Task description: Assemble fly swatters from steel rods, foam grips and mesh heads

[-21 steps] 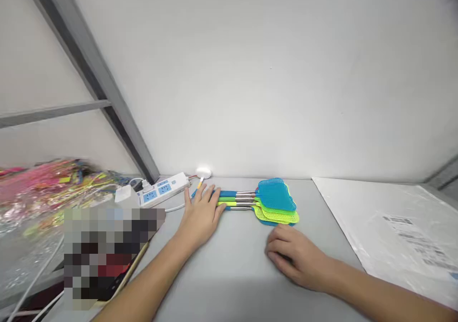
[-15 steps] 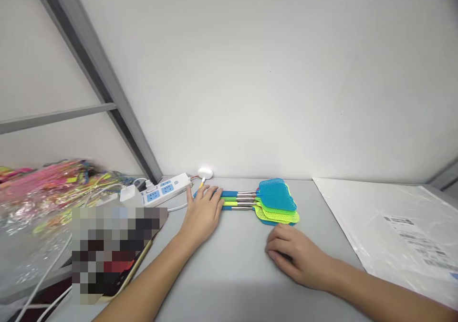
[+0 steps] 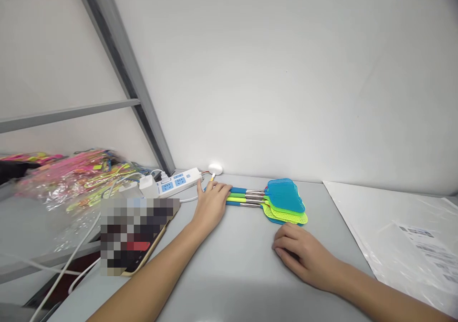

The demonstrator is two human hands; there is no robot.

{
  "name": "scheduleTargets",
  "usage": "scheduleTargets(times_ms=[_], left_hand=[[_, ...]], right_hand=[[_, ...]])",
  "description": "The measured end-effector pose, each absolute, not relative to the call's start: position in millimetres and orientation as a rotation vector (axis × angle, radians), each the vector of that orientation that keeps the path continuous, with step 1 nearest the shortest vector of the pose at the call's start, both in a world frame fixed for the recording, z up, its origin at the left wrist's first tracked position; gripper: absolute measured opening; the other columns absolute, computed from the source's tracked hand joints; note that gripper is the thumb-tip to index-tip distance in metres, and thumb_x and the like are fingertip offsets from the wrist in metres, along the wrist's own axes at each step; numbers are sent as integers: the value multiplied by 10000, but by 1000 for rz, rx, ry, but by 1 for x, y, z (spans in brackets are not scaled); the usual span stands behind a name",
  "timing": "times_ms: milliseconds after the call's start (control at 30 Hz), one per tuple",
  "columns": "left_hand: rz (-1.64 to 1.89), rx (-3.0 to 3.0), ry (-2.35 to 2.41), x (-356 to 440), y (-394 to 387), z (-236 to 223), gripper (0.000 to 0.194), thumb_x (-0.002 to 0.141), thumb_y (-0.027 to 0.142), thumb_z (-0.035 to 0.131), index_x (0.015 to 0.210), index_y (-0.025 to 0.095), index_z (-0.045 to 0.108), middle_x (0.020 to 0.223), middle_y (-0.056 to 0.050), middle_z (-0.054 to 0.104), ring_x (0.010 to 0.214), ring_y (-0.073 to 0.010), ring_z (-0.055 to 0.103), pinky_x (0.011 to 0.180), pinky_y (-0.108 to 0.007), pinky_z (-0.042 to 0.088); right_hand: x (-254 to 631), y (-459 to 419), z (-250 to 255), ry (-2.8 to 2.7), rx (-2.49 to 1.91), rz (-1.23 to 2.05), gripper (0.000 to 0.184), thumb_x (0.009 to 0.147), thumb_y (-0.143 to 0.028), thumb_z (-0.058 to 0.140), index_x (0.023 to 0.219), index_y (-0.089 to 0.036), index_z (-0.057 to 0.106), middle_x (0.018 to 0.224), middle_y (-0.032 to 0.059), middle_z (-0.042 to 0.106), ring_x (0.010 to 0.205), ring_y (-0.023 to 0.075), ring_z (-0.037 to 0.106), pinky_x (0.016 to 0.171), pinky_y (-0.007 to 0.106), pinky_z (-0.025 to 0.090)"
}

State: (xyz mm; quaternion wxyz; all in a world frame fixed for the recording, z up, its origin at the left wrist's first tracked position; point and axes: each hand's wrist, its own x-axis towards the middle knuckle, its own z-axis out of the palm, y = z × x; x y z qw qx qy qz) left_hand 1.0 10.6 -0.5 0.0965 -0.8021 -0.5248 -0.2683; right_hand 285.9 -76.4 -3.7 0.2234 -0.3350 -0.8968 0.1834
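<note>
Several fly swatters point(image 3: 285, 195) lie stacked on the grey table, with blue, green and yellow mesh heads at the right and handles pointing left. My left hand point(image 3: 212, 205) rests over the ends of the handles point(image 3: 238, 195), its fingers spread and touching them; the handle ends are hidden under it. Just in front of the mesh heads, my right hand point(image 3: 304, 253) lies on the table with its fingers loosely curled. No object shows in it.
A white power strip point(image 3: 179, 182) with plugs and a round white device point(image 3: 215, 169) sit by the wall. At left are a phone point(image 3: 143, 245), partly blurred, and a shelf heaped with plastic-wrapped colourful items point(image 3: 82, 174). A white plastic mailer bag point(image 3: 386, 226) lies at right.
The camera view has turned slightly left, so everything appears farther right. Both hands keep nearly the same place relative to the fly swatters.
</note>
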Motion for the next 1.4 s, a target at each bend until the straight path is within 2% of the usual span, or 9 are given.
scheduleTargets(times_ms=[267,433,700,833,1000,1100,1200,1300,1400], left_hand=[[-1033,-2376,-1483,5,10,1,239,982,203,445,1071,268,657,1027,-44,678,972,-252,509,1067,-599,235],[-1245,-2420,-1353,13,-2,10,219,1003,213,377,1047,195,591,948,-77,613,867,-222,501,826,-388,437],[-1277,-2699,-976,29,-35,16,211,997,245,372,950,190,570,773,-37,615,721,-181,542,680,-305,418],[-1027,-2953,-875,45,-54,12,235,1003,255,363,980,173,583,802,-36,683,682,-167,589,671,-301,410],[-616,-3095,-728,68,-74,-1,302,975,432,459,864,191,603,709,-4,682,643,-164,609,658,-316,397],[-600,-3080,-575,75,-79,-7,297,951,445,507,821,197,604,711,5,684,640,-151,606,623,-311,368],[-690,-3065,-582,72,-75,-5,297,968,415,481,818,200,621,696,7,680,638,-143,598,614,-312,358],[-869,-3079,-689,60,-66,2,312,992,379,438,827,197,630,695,-2,681,664,-147,605,673,-311,395],[-1340,-2995,-963,46,-57,9,215,990,328,436,979,207,613,831,-22,695,750,-156,620,742,-298,445]], right_hand=[[288,-76,-7,-2487,-913,518,163,962,-184,457,995,-212,614,966,78,597,884,197,550,774,357,455],[288,-77,-7,-2490,-918,537,192,969,-204,449,1064,-231,614,1007,85,603,922,211,561,809,375,466],[300,-78,-18,-2198,-888,723,423,979,-349,466,1388,-272,390,1102,83,618,984,219,598,875,383,485],[301,-79,-26,-1764,-804,735,355,1017,-400,312,1291,-252,485,865,43,599,768,195,584,746,353,475],[299,-88,-32,-1708,-791,857,324,1004,-401,354,1235,-244,518,836,48,608,767,205,577,737,359,460],[295,-95,-29,-1598,-763,1012,261,1006,-405,340,1075,-249,538,817,52,642,747,209,610,712,363,476],[289,-100,-18,-1255,-832,1291,291,1015,-444,268,870,-263,443,692,18,629,613,198,618,583,335,489],[283,-103,-8,-991,-921,1522,320,999,-511,319,815,-262,400,526,-57,498,363,117,432,411,252,402],[280,-105,-7,-966,-898,1819,404,969,-596,350,785,-244,423,462,-108,348,302,47,160,332,193,293]])
